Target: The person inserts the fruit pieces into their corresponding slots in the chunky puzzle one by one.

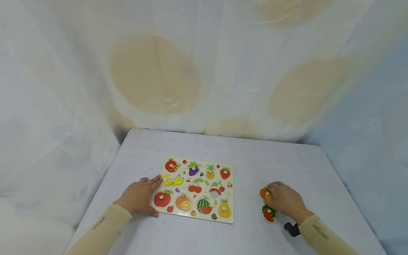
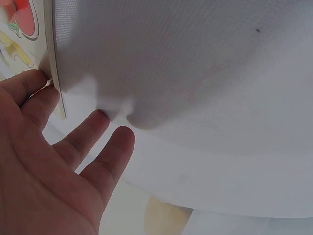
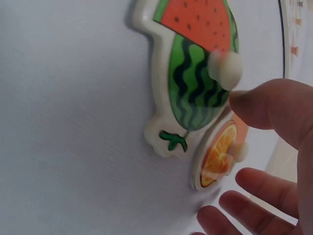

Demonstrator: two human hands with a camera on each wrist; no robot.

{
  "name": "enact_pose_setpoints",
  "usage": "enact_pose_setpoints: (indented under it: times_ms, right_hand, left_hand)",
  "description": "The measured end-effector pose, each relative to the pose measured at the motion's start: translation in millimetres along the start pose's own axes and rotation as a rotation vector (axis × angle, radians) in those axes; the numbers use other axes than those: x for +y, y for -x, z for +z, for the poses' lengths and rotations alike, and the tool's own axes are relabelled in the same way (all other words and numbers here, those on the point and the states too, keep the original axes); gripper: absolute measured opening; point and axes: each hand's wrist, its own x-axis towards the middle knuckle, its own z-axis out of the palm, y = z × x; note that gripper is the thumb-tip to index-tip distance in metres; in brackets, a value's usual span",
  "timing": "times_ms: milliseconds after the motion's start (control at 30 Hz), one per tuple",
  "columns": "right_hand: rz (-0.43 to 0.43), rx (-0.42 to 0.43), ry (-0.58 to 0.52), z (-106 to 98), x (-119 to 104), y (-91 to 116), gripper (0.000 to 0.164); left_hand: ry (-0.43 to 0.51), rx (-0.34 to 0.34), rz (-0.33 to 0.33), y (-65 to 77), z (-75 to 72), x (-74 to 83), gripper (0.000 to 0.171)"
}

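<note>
A wooden fruit knob puzzle board [image 1: 204, 191] lies flat on the table. My left hand [image 1: 140, 195] rests at its left edge with the fingers spread, two fingertips [image 2: 35, 78] right at the board's side in the left wrist view. To the right of the board, an orange puzzle piece [image 1: 264, 193] and a watermelon puzzle piece [image 1: 269, 214] lie close together, each with a round knob. Over them is my right hand [image 1: 285, 200]. In the right wrist view its thumb [image 3: 264, 105] is beside the watermelon knob, and its fingers stand apart from the orange knob.
The pale table [image 1: 248, 152] has a rounded back edge, with a spotted cloth [image 1: 223, 88] hanging behind it. A black object [image 1: 292, 229] sits at the right wrist. Fruit pictures with knobs, including a pear [image 1: 224, 212], cover the board.
</note>
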Motion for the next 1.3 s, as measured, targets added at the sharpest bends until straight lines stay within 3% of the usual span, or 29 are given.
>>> enact_pose_setpoints:
  times_ms: [367, 967, 1300]
  right_hand:
    - [-0.030, 0.026, -0.002, 9.5, -0.1, -2.0, 0.042]
    - [0.021, 0.031, -0.032, 9.0, -2.6, -0.2, 0.044]
    - [-0.004, 0.102, -0.009, 14.1, 3.9, -0.6, 0.051]
  left_hand:
    - [0.006, -0.011, -0.011, 0.1, -1.8, 1.0, 0.121]
    - [-0.001, -0.017, -0.013, -1.2, 0.8, -2.0, 0.121]
    - [-0.008, -0.024, -0.014, -1.3, 0.8, -0.7, 0.121]
